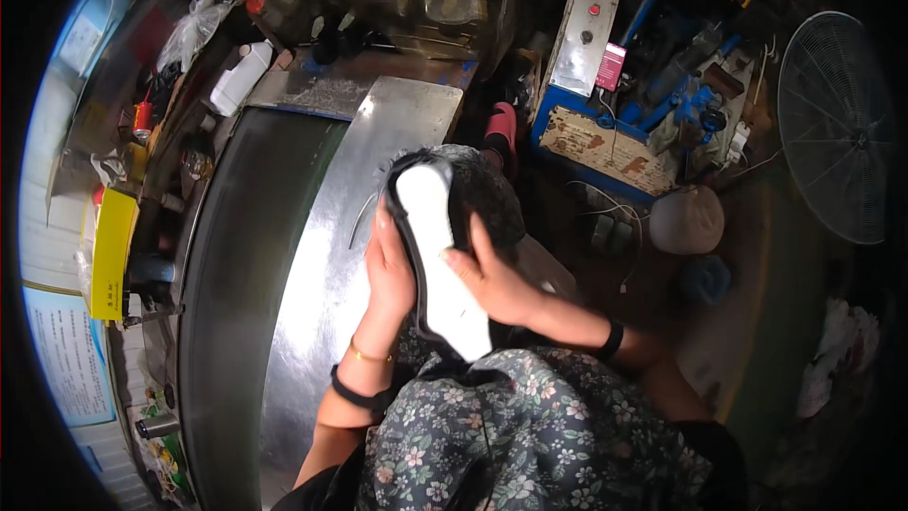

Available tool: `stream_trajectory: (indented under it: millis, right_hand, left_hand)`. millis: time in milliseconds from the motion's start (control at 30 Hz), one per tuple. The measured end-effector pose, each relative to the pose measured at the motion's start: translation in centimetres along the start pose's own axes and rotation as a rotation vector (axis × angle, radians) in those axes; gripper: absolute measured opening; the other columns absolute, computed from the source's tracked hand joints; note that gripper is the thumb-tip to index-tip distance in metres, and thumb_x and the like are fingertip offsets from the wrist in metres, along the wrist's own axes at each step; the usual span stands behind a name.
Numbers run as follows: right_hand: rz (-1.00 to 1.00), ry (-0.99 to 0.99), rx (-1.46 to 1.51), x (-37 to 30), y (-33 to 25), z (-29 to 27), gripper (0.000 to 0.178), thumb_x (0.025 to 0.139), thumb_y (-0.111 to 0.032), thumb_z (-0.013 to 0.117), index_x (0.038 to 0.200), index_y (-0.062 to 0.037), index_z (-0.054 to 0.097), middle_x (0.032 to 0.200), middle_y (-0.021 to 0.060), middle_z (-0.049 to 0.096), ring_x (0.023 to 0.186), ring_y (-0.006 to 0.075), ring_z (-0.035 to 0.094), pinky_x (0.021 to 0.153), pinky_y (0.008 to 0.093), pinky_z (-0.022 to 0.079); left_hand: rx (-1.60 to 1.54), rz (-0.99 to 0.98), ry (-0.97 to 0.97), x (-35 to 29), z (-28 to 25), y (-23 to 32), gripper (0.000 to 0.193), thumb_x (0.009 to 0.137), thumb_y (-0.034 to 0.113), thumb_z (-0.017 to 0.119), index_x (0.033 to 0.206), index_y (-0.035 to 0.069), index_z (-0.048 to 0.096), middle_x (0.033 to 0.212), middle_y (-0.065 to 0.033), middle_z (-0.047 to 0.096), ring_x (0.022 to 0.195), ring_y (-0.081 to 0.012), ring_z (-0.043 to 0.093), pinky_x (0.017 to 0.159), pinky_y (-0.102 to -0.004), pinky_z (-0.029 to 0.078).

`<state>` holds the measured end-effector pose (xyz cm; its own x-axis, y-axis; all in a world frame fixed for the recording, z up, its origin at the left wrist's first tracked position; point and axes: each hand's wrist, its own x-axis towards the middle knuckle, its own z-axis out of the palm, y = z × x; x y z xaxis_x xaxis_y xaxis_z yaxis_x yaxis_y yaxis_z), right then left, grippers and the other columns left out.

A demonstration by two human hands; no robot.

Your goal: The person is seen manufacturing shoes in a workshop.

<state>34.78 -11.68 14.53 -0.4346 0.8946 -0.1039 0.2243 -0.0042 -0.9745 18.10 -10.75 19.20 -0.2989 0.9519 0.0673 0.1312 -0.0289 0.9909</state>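
Observation:
Between my two hands, above my lap, is a shoe upper in black, with a long white insole facing up along it. The black edge runs round the wide far end and down the left side. My left hand grips the left edge, fingers wrapped partly underneath. From the right, my right hand holds the other side, its thumb resting on the white surface. What lies under the shoe upper is hidden. A dark, fuzzy-looking heap sits just behind it; I cannot make out what it is.
To the left runs a dark conveyor belt beside a shiny metal table. A yellow box and a white bottle stand on the cluttered left shelf. On the right are a blue machine, a white jug and a large fan.

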Motion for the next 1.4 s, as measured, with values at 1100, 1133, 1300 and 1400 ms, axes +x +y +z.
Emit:
stream_trajectory:
  millis: [1100,1133,1300,1400]
  right_hand:
    - [-0.406,0.129,-0.037,-1.7,2.9,3.3,0.084,0.101,-0.030,0.057,0.153,0.0103,0.005,0.155,0.0353,0.023,0.143,0.0486,0.031,0.116,0.0458,0.031]
    - [-0.420,0.121,-0.035,-1.9,2.8,3.1,0.084,0.101,-0.030,0.057,0.153,0.0103,0.005,0.155,0.0353,0.023,0.143,0.0486,0.031,0.116,0.0458,0.031]
    - [-0.345,-0.103,-0.072,-1.1,0.6,-0.1,0.081,0.103,-0.036,0.053,0.153,0.0096,0.009,0.153,0.0356,0.027,0.141,0.0465,0.034,0.115,0.0440,0.032]
    - [-0.266,-0.078,0.024,2.4,-0.7,-2.8,0.066,0.106,-0.042,0.044,0.151,0.0036,0.030,0.145,0.0258,0.048,0.137,0.0349,0.045,0.110,0.0407,0.038]
  left_hand:
    - [-0.160,0.004,0.054,-5.9,-2.2,-5.5,0.060,0.108,0.038,0.029,0.148,-0.005,0.036,0.147,-0.0199,0.047,0.135,-0.0288,0.047,0.113,-0.0388,0.036]
    - [-0.303,-0.053,0.012,-4.5,-2.2,-4.7,0.061,0.108,0.043,0.029,0.148,-0.003,0.037,0.147,-0.0171,0.047,0.134,-0.0265,0.048,0.112,-0.0383,0.037]
    - [-0.578,-0.170,-0.266,1.6,-2.7,-1.5,0.059,0.108,0.047,0.031,0.141,0.001,0.046,0.138,-0.0112,0.054,0.127,-0.0218,0.052,0.108,-0.0369,0.042]
    - [-0.190,-0.173,-0.180,1.9,-2.0,-0.8,0.056,0.106,0.046,0.038,0.136,0.001,0.050,0.133,-0.0118,0.057,0.125,-0.0212,0.054,0.108,-0.0356,0.041]
